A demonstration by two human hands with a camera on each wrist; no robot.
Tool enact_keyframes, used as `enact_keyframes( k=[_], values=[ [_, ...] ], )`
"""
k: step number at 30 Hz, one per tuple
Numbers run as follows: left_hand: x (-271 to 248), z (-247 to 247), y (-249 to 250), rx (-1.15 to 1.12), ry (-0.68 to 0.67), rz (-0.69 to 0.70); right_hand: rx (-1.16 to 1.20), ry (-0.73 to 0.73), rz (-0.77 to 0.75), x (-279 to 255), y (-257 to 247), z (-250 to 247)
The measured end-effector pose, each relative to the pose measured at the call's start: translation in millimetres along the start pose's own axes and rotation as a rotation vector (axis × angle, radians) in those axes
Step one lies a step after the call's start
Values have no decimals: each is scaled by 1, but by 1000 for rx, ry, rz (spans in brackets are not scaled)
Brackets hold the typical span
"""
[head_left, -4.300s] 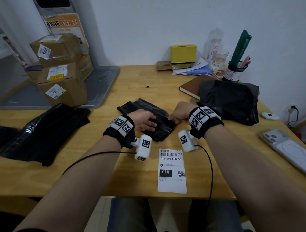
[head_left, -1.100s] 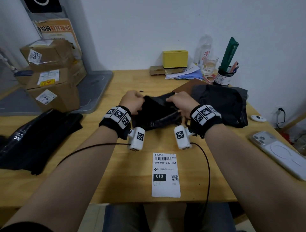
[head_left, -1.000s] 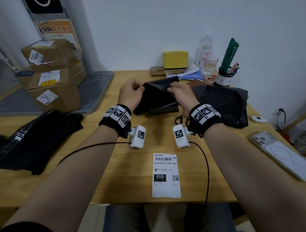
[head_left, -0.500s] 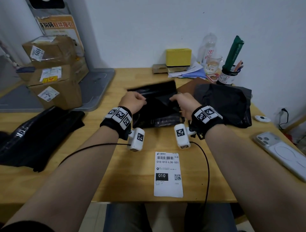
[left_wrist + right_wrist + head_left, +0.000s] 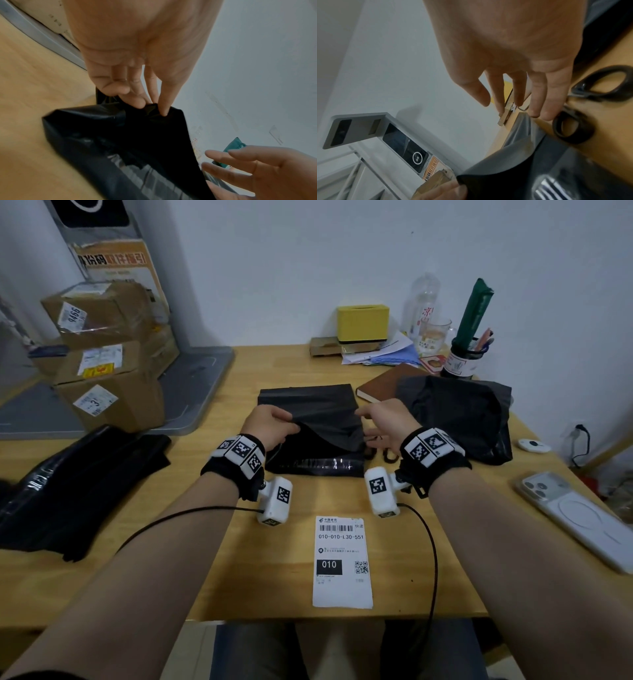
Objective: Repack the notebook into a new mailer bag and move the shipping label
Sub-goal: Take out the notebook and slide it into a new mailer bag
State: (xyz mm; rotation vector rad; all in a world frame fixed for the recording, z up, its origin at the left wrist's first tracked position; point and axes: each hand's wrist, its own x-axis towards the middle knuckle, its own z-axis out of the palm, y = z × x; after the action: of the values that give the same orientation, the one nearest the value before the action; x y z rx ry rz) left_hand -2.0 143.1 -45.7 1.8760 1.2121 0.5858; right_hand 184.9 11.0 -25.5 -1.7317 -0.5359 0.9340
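Note:
A new black mailer bag (image 5: pixel 308 409) lies unfolded flat at the table's middle, its mouth toward me. My left hand (image 5: pixel 286 421) pinches the top layer of the mouth (image 5: pixel 154 108) and lifts it. My right hand (image 5: pixel 368 424) hovers at the bag's right edge with fingers spread (image 5: pixel 513 105) and holds nothing. The brown notebook (image 5: pixel 380 383) lies behind my right hand, partly under the crumpled old mailer (image 5: pixel 455 412). The white shipping label (image 5: pixel 342 563) lies flat near the front edge.
Black-handled scissors (image 5: pixel 573 125) lie under my right hand. A pile of black bags (image 5: pixel 75 484) is at the left, cardboard boxes (image 5: pixel 109 364) at the back left, a phone (image 5: pixel 579 515) at the right. A yellow box (image 5: pixel 362 323) and pen cup (image 5: pixel 464 361) stand along the wall.
The bag, lifted off the table a second ago, has come down and spread flat. My right hand has let go of its mouth edge, while my left still pinches it.

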Motion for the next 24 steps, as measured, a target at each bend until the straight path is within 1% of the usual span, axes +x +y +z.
enact_keyframes(
  k=[2, 6, 11, 14, 16, 18, 21, 24],
  values=[
    [-2, 1, 3, -7, -6, 17, 1, 17, -8, -3, 1, -8],
    [-9, 6, 8, 2, -22, 32, 33, 7, -19, -10, 6, -20],
    [-18, 11, 8, -26, 3, 46, 5, -13, -13, -23, 17, -28],
    [-26, 15, 16, -28, -38, 27, -9, -9, -15, -30, 21, -34],
    [-32, 16, 27, -83, -60, 20, 4, -9, -25, -35, 21, -37],
    [-32, 19, 41, -167, -72, 12, 67, -9, -45, -40, 19, -41],
    [-30, 25, 62, -284, -105, -12, 202, 26, -78, -41, 16, -51],
    [-14, 37, 82, -332, -144, 1, 279, 48, -112, -31, 2, -63]
  ],
)
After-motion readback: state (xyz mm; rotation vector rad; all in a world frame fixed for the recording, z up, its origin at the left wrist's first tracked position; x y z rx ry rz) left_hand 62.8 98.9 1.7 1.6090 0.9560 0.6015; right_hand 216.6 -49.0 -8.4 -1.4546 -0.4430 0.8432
